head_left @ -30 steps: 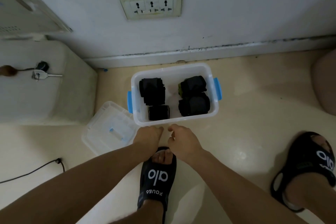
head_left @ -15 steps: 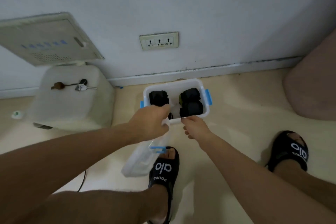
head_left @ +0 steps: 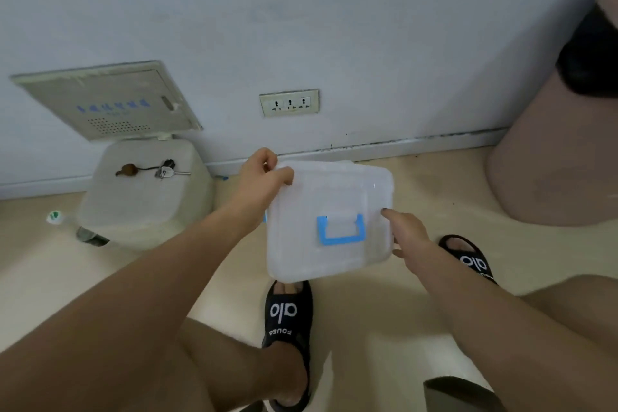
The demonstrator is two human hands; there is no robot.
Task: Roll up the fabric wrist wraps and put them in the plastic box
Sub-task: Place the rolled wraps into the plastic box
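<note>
A translucent plastic lid (head_left: 321, 204) with a blue handle (head_left: 340, 230) hangs in mid-air over the spot where the box stood. My left hand (head_left: 264, 177) pinches the lid's far left corner between thumb and fingers. My right hand (head_left: 406, 236) touches the lid's right edge, index finger stretched along the rim. The plastic box and the rolled black wrist wraps are hidden behind the lid; only a sliver of blue clip (head_left: 265, 217) shows at its left.
A white block (head_left: 147, 201) with keys (head_left: 167, 171) on top stands at the left against the wall. A wall socket (head_left: 289, 102) is above the skirting. A pinkish rounded seat (head_left: 551, 157) fills the right. My sandalled feet (head_left: 287, 314) are below the lid.
My left hand picked the lid up from the floor at the left and brought it over the box. My right hand rose to the lid's right edge. The camera rose.
</note>
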